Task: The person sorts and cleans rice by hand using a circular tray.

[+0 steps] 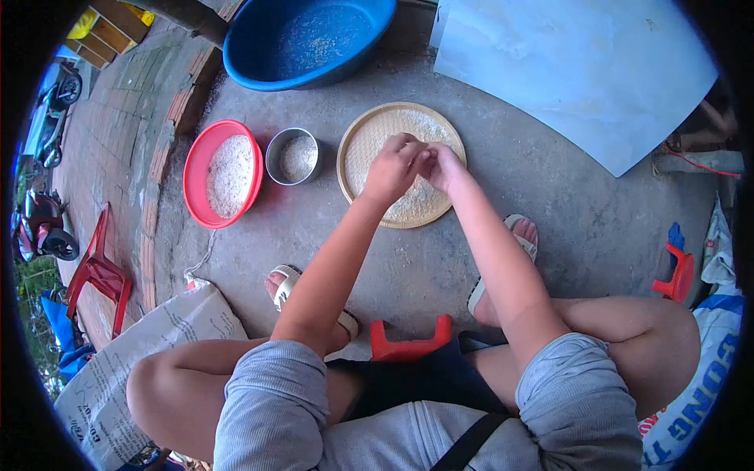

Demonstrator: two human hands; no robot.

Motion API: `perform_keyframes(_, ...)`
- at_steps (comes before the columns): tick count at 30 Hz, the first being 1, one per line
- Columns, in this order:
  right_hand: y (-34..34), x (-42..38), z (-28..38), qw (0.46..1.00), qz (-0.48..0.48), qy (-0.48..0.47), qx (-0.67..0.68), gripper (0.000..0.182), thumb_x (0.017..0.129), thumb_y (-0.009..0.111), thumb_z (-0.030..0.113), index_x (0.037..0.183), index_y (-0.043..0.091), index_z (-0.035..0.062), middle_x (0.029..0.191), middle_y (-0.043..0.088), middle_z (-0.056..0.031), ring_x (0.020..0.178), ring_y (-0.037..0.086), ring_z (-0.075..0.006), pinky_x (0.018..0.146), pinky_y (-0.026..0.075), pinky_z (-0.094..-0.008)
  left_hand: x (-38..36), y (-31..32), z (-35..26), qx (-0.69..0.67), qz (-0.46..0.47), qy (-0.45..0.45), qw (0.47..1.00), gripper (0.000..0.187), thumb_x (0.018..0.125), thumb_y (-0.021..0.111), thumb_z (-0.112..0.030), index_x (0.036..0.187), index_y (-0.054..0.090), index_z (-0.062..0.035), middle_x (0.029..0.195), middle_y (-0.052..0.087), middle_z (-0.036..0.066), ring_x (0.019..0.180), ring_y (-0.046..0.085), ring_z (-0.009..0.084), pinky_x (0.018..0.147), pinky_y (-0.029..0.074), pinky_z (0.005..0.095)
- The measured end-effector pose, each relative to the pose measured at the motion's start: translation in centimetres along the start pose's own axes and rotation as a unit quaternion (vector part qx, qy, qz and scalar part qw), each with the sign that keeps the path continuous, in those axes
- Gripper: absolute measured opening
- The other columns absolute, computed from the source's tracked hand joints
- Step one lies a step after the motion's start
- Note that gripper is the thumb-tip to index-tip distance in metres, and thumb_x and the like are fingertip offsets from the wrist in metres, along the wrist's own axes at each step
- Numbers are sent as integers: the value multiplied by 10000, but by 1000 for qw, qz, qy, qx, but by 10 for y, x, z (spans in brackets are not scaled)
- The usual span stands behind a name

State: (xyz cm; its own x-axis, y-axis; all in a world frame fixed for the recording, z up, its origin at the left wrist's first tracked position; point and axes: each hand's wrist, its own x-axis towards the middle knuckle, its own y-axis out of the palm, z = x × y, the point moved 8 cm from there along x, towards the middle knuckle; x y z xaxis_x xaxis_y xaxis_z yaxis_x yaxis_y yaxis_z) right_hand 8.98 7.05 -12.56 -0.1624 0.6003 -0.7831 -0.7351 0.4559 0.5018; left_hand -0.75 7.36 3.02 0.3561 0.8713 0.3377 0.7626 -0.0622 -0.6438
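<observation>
Both hands meet above a round woven tray [353, 141] that bears scattered pale grains. My left hand [393, 169] has its fingers bent and touching my right hand [446, 166]. The fingers of both are curled together, and what lies between them, if anything, is hidden. Just left of the tray stands a small metal bowl [298, 157] with grain inside. Beside that bowl is a red basin [255, 184] holding whitish grain.
A large blue basin [294, 82] stands beyond the bowls, and a pale sheet [573, 78] lies at the upper right. Printed sacks [165, 337] are at the lower left and right. A red stool [408, 341] is between my legs; a red chair [106, 275] stands left.
</observation>
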Motion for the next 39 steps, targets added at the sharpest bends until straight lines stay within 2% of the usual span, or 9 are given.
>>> perform_keyframes(5, -20, -7, 17, 998, -63, -12, 15, 377, 838, 431, 230, 500, 269, 187, 405, 226, 46, 298, 176, -100, 289, 120, -264, -27, 17, 14, 80, 37, -35, 995, 305, 807, 609, -206, 1079, 549, -80, 1105, 526, 130, 962, 534, 300, 822, 457, 392)
perform_keyframes(14, -38, 3, 4, 994, -82, -18, 67, 309, 852, 409, 236, 569, 317, 154, 463, 290, 16, 330, 213, -111, 326, 161, -264, -85, 70, 25, 91, 149, 36, 984, 195, 739, 608, -105, 933, 620, -105, 942, 598, 71, 846, 586, 268, 735, 497, 337)
perform_keyframes(21, -32, 11, 16, 994, -66, -82, 24, 248, 848, 405, 227, 687, 501, 67, 585, 521, -63, 434, 454, -147, 360, 368, -284, -18, 14, 50, -164, 16, -222, 961, 132, 778, 660, -92, 894, 664, -31, 842, 661, 69, 795, 625, 162, 703, 485, 280)
perform_keyframes(23, -8, 0, 10, 997, -33, -35, 66, 280, 860, 379, 188, 839, 556, -28, 767, 597, -134, 606, 577, -198, 529, 516, -301, 2, 13, 35, -357, 77, -240, 900, 175, 804, 665, -127, 932, 654, -8, 873, 645, 35, 817, 600, 131, 737, 477, 273)
perform_keyframes(28, 60, -37, 18, 994, 48, -56, 83, 370, 910, 312, 188, 1055, 514, -86, 972, 590, -173, 932, 595, -242, 825, 501, -327, 29, -6, 13, -203, 146, -124, 960, 249, 852, 613, -169, 1054, 614, -23, 1057, 597, 76, 942, 561, 143, 835, 447, 292)
perform_keyframes(32, 98, -39, 31, 981, 147, -125, -11, 388, 928, 350, 245, 1138, 506, -42, 1096, 580, -165, 1107, 510, -238, 996, 365, -377, 12, -8, 62, -429, -71, -294, 851, 415, 938, 427, -347, 1193, 522, -33, 1191, 530, 106, 1079, 511, 212, 958, 361, 329)
perform_keyframes(35, 122, -68, 41, 929, 127, -299, -179, 452, 918, 386, 301, 1067, 584, -76, 1132, 583, -174, 1098, 528, -230, 956, 388, -319, -14, 23, 80, -718, -183, -407, 534, 501, 958, 301, -380, 1270, 403, -2, 1325, 397, 167, 1168, 433, 294, 1003, 326, 397)
perform_keyframes(36, 132, -75, 36, 906, 158, -313, -239, 408, 916, 389, 303, 1071, 622, 6, 1124, 598, -154, 1154, 488, -249, 997, 336, -317, -16, 26, 82, -718, -186, -407, 534, 501, 958, 301, -380, 1270, 403, -2, 1325, 397, 167, 1168, 433, 294, 1003, 326, 397)
perform_keyframes(39, 145, -83, 18, 679, 70, -462, -566, 375, 932, 365, 379, 1106, 635, 186, 1241, 530, -129, 1280, 353, -277, 1094, 82, -428, -2, 33, 74, -820, -142, -305, 463, 458, 963, 280, -344, 1219, 426, 6, 1247, 456, 168, 1124, 456, 319, 1006, 347, 423)
